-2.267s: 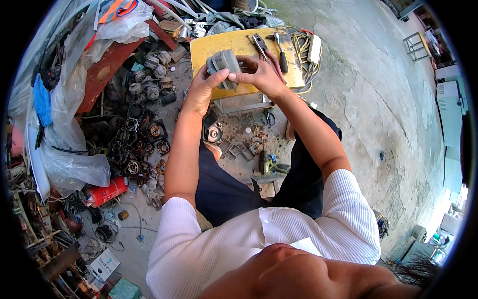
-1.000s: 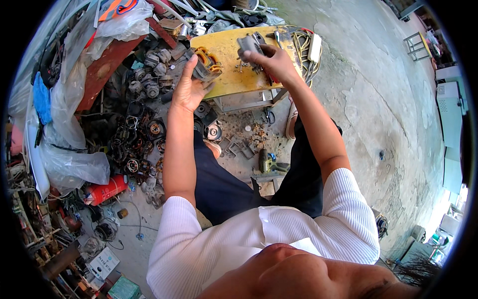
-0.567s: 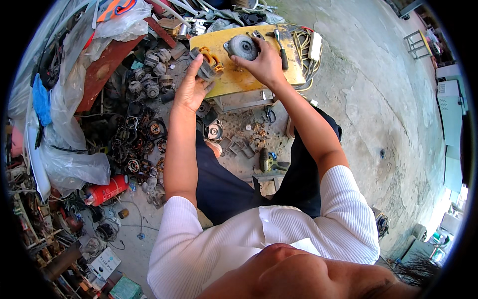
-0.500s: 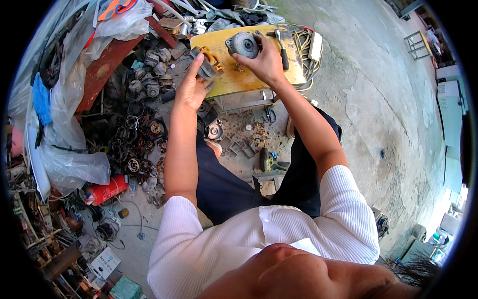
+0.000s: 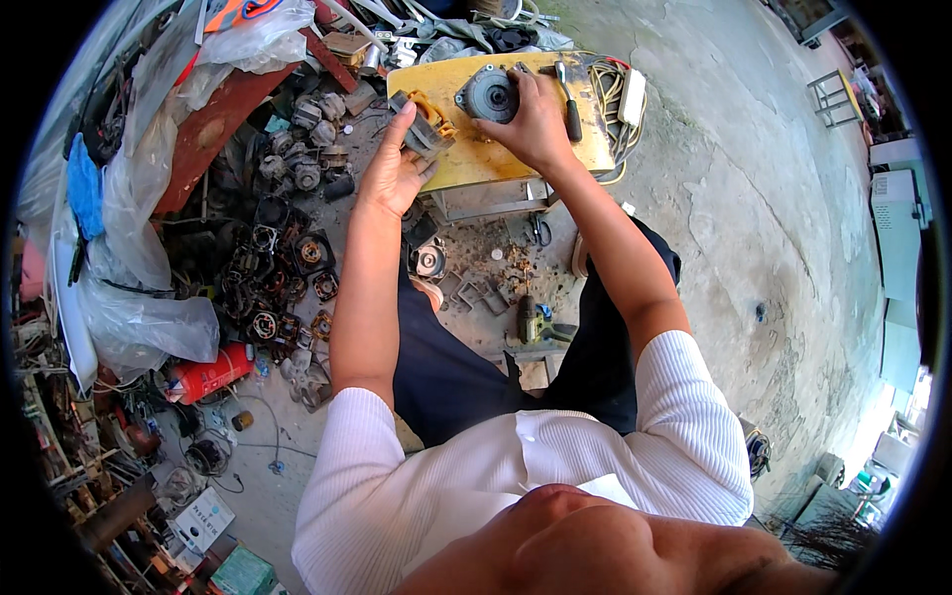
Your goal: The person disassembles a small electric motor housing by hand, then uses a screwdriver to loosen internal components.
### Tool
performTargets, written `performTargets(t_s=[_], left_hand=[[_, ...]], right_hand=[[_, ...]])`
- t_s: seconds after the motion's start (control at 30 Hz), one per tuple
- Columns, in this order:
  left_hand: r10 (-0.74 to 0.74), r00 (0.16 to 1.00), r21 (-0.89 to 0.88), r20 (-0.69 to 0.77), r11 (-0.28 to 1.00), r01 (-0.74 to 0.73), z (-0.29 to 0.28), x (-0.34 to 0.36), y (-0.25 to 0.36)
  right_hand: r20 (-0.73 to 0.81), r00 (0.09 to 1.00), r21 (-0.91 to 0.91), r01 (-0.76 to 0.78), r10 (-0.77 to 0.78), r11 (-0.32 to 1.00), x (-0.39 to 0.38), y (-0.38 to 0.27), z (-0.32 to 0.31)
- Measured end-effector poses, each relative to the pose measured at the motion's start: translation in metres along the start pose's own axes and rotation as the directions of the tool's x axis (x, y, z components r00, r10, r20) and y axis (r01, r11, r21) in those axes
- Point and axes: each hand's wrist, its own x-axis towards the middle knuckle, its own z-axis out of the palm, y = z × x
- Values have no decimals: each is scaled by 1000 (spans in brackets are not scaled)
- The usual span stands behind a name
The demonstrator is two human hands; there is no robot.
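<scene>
A white ribbed shirt (image 5: 516,466) with short sleeves is being worn, the sleeves ending above the elbows. Dark navy trousers (image 5: 446,367) are being worn below it. Both forearms are being left bare.

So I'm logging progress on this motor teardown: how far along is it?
Done: the motor is in two pieces. In hand: the left hand holds the copper-wound stator at the edge of the yellow board, and the right hand presses the round grey housing onto it. Left: the stator windings look intact.
</scene>
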Motion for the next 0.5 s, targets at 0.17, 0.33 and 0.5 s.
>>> performTargets(t_s=[0.17, 0.33, 0.5], left_hand=[[-12, 1000, 0, -3, 1000, 12, -3, 2, 0], [1, 1000, 20, -5, 1000, -1, -3, 4, -1], [111, 992, 90, 68, 989, -117, 2, 2, -3]], right_hand=[[4, 999, -185, 47, -47, 982, 0, 6, -1], [-29, 994, -284, 92, -105, 955, -1, 3, -6], [-30, 988, 107, 153, -150, 982, 1, -28, -22]])
